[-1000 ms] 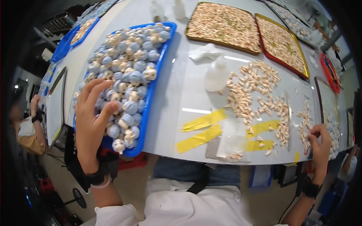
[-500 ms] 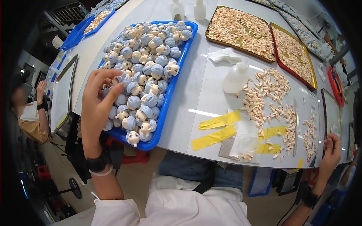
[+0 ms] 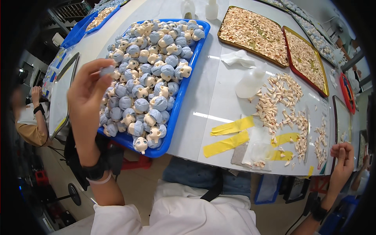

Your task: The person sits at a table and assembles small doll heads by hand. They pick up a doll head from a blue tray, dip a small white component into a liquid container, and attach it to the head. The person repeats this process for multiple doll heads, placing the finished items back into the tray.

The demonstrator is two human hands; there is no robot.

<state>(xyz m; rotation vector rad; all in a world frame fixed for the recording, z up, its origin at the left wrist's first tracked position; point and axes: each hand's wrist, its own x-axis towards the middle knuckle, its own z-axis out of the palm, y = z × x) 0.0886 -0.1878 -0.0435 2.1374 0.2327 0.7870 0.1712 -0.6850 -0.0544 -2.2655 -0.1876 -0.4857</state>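
Note:
A blue tray (image 3: pixel 192 74) is heaped with small doll heads (image 3: pixel 159 103) that have pale faces and light blue hair. My left hand (image 3: pixel 84 98) is raised over the tray's left side, with thumb and fingers closed on one doll head (image 3: pixel 107 71); mostly its blue hair shows. At the right end of the table, by its edge, my right hand (image 3: pixel 341 160) has curled fingers; whatever they may hold is hidden. Loose small cream-coloured pointed pieces (image 3: pixel 270 105) lie between my hands, many with reddish tips.
Two shallow trays (image 3: pixel 289 62) of the same pieces stand at the far right. A translucent squeeze bottle (image 3: pixel 247 84), white tissue (image 3: pixel 237 58) and yellow tape strips (image 3: pixel 227 144) lie mid-table. Two bottles (image 3: pixel 212 9) stand at the back. Another person (image 3: pixel 33 117) is at the left.
My left hand has moved left and up out of the pile, now with a doll head in its fingers. My right hand has barely moved.

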